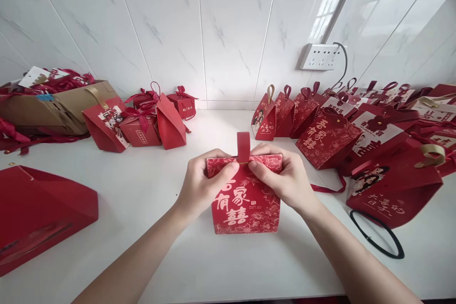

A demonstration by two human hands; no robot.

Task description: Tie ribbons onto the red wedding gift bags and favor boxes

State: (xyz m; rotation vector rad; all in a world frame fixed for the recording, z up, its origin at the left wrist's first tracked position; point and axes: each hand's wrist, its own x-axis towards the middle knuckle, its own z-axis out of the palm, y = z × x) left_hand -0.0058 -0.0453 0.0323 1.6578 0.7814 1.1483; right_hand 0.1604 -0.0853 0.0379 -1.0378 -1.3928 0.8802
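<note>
The step in hand looks like pressing together the top edge of a red gift box [265, 213], at the spot where its strap [243, 145] comes out. The box is in front of the person, at the middle of the counter [138, 185]; I cannot tell whether its base rests there or is lifted just above. The left hand [204, 183] and the right hand [287, 181] each have a narrow grip, holding the box by 1 upper corner, with the thumb on the front and the other fingers mostly hidden behind. The 2 thumbs point inward, 1 on each side of the strap's foot.

As I judge it, the next move calls for even pressure from the 2 thumbs, so that the edge stays level and the card does not crease, and for leaving the strap free between them.

The box shows its front panel, upright and slightly broader at the top than at the bottom. It is red, printed with large pale characters, some partly covered by the left hand, and pale flowers along the top and right side. The strap is plain, darker red, and stands up as a loop. At its foot is a thin gold-coloured detail, too small to make out.
</note>
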